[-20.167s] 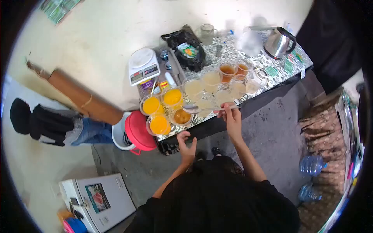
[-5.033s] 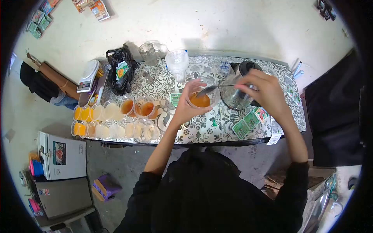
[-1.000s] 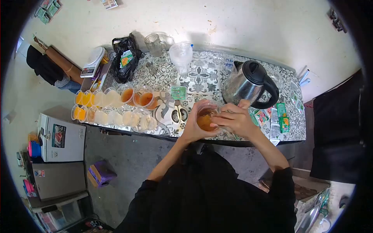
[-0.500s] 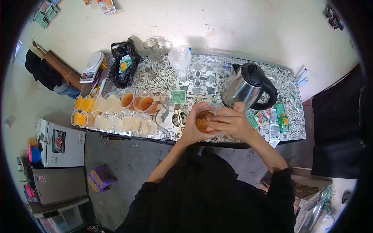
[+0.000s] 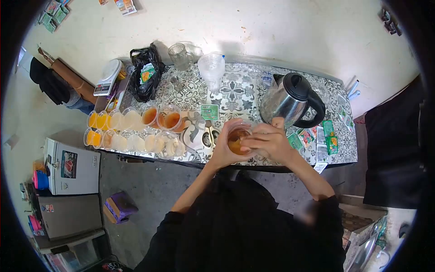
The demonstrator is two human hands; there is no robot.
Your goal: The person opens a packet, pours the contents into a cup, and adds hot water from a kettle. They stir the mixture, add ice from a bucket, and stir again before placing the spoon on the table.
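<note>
My left hand (image 5: 221, 152) is wrapped around a clear plastic cup (image 5: 237, 139) of brown drink, above the front edge of the table. Over the cup's mouth, my right hand (image 5: 275, 144) has its fingers pinched together. Whatever they may hold is hidden by the fingers. Just left of the cup lie scissors (image 5: 207, 138), partly behind my left hand. A green sachet (image 5: 209, 112) rests behind them. Two cups of orange-brown drink (image 5: 172, 120) stand further left, in rows with several cups of yellow and pale contents (image 5: 120, 143).
An electric kettle (image 5: 284, 105) stands behind my right hand. Several sachets (image 5: 332, 145) lie to its right. Stacked clear cups (image 5: 211, 68), a glass mug (image 5: 180, 58), a black plastic bag (image 5: 144, 75) and a kitchen scale (image 5: 105, 84) line the back and left.
My right hand has shifted slightly at the cup's mouth, and its fingers have changed angle. The left hand keeps its hold on the cup. The view has moved slightly.
</note>
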